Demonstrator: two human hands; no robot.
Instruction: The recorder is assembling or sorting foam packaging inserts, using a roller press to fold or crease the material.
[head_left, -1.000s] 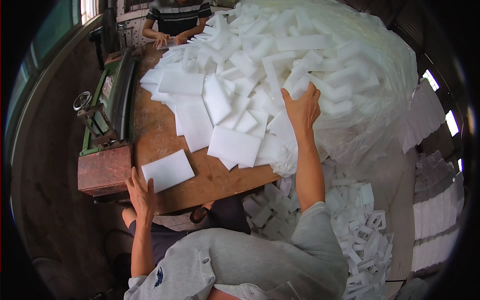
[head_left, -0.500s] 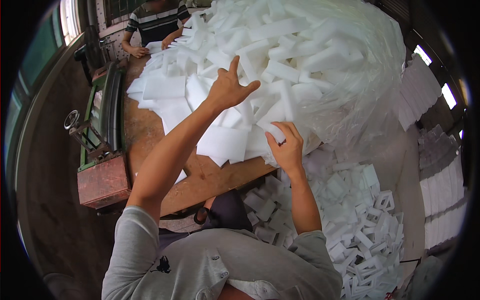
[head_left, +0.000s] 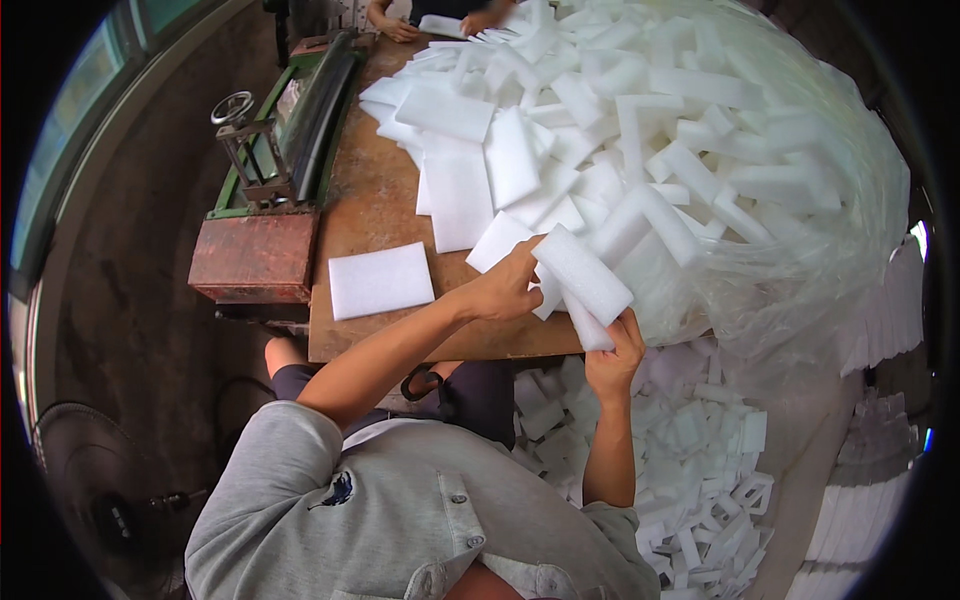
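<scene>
Between my hands, over the table's front edge, is a white foam piece (head_left: 585, 272) that shows two thick strips at an angle. My left hand (head_left: 512, 286) is closed on its left side, with the fingertips partly hidden behind the foam. From below, my right hand (head_left: 616, 358) pinches its lower right end between thumb and fingers. Just beyond, a large heap of white foam pieces (head_left: 570, 110) covers much of the table, some flat, some bent like corners. A single flat foam sheet (head_left: 380, 281) lies near the table's front left corner.
Clear plastic film (head_left: 800, 270) drapes the heap's right side. A green-framed roller machine (head_left: 270, 150) with a handwheel stands left of the wooden table (head_left: 350, 190). More foam pieces (head_left: 700, 500) lie on the floor at right. Another person's hands (head_left: 400, 28) work at the far side.
My left hand has come down from over the heap and now grips the foam piece with my right. The view has shifted, and a flat sheet shows by the table's corner.
</scene>
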